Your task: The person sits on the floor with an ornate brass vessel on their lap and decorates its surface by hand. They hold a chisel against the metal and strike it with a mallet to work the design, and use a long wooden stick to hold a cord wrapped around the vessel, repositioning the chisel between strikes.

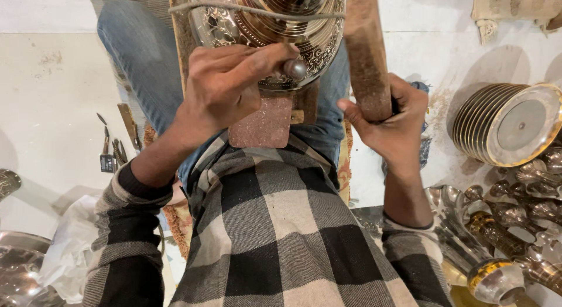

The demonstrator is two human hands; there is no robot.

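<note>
Gripping entry, fingers outward. Left hand (225,87): fingers (257,58) curled tight round a slim metal punch (294,68), its blunt head showing at three o'clock of the knuckles and its working end hidden against the metal. Right hand (389,122): fingers closed fully round the lower end of a thick wooden mallet (366,52), which stands nearly upright, just to three o'clock of the punch and not touching it.

Work piece: an embossed brass vessel (269,26), at twelve o'clock of both hands, lying over the person's lap, a cord (252,10) drawn across its upper face. Beneath it, a reddish speckled block (263,124) and a wooden board (182,43).

Step in hand, by judgement: chasing the pattern along the vessel's lower rim. A blow would call for the mallet to meet the punch head squarely while the left hand keeps the tip from skating.

Surroundings: small hand tools (114,146) on the floor (41,108) at nine o'clock; a stack of gilt-edged plates (506,124) at three o'clock; silvery goblets (515,213) at four o'clock; white plastic (67,248) at seven o'clock. Nothing lies between mallet and punch; the left thumb sits close to the punch head, and the cord crosses the vessel above the working spot.
</note>
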